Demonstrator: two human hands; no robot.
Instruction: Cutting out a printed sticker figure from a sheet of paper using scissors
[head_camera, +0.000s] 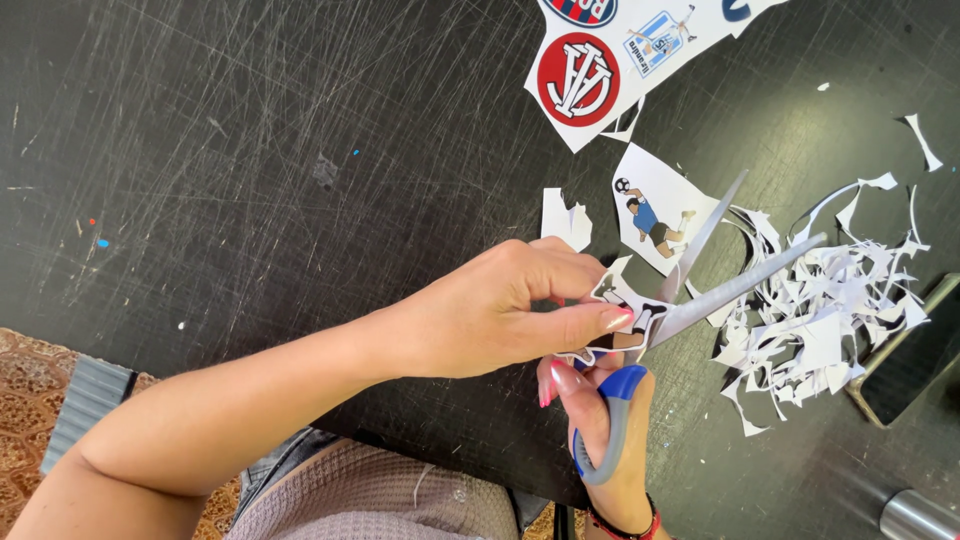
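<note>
Head view. Left hand (500, 310): nearest, forearm crossing the frame, thumb and fingers pinching a small paper cutout (628, 303) just above the desk (250, 150).
Right hand (600, 420): fingers through the blue-and-grey handles of the scissors (690, 295), gripping them; blades parted, the cutout between them near the pivot.
Scraps (820, 320): heap of white paper offcuts, right of the blades.
Player picture (655, 215): cut piece lying flat, just beyond the scissors.
Printed sheet (630, 60): round badges, top edge.
Dark tablet (915, 355): right edge, beside the scraps.
</note>
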